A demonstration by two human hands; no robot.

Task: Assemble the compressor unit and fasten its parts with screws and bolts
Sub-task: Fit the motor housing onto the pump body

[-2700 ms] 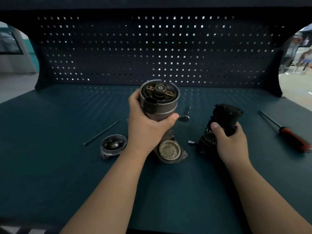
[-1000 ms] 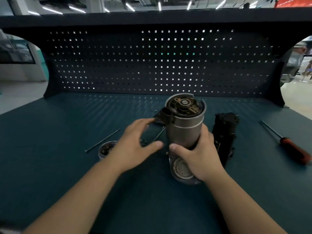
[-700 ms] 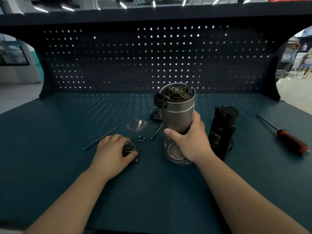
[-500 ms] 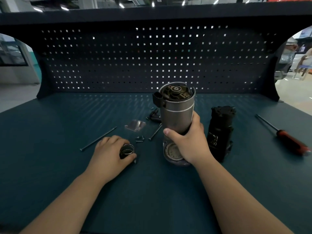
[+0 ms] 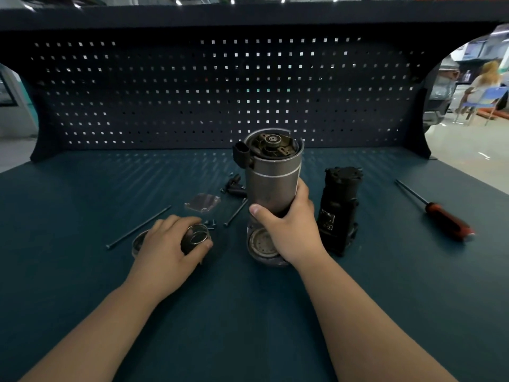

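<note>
A grey motor cylinder point(image 5: 271, 186) stands upright on a round metal flange base point(image 5: 261, 245) at the table's middle, its open top showing brushes and a bearing. My right hand point(image 5: 289, 227) grips the cylinder low down. My left hand point(image 5: 168, 248) holds a small dark ring-shaped sleeve point(image 5: 196, 236) just above the table, left of the cylinder. A round metal end cap point(image 5: 137, 242) lies partly hidden under my left hand. A black compressor body point(image 5: 340, 208) stands upright right of the cylinder.
A long bolt point(image 5: 139, 227) lies left, a second long bolt point(image 5: 235, 212) beside the cylinder. A small clear plate point(image 5: 203, 202), loose screws point(image 5: 210, 222) and a black fitting point(image 5: 234, 187) lie behind. A red-handled screwdriver point(image 5: 438, 212) lies at the right. A pegboard point(image 5: 220, 86) closes off the back.
The cylinder passed from my left hand to my right and now stands on the flange base. My left hand went down to the left and took hold of the ring-shaped sleeve.
</note>
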